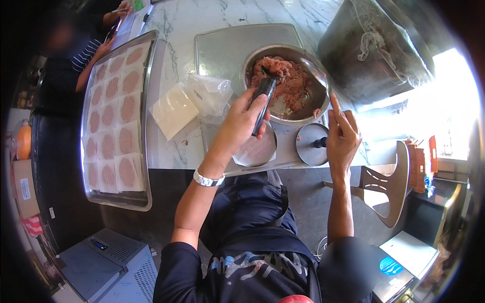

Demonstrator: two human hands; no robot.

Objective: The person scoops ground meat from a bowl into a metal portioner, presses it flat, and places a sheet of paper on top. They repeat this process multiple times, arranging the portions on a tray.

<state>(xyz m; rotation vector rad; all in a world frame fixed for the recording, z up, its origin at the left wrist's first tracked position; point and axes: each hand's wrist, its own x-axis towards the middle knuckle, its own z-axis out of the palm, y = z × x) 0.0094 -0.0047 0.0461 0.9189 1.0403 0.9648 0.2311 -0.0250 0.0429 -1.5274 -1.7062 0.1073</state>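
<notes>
My left hand (240,115) grips the black handle of a scoop (265,91) over a stainless steel bowl (291,122). A lump of ground meat (276,66) sits on the scoop's head, and more lies in the bowl. My right hand (344,132) is at the bowl's right side, its extended index fingertip against the rim. Below the bowl is a round metal mould ring (275,141) on white paper, partly hidden by my left hand. Beside it lies a round metal press plate (304,149) with a black knob, close to my right hand.
A large metal tray (148,113) at left holds rows of flat meat patties on paper squares. Paper sheets (174,110) and a plastic bag (212,94) lie between. A big plastic-lined container (371,53) stands right. Another person's hand (106,47) is near the tray's far end.
</notes>
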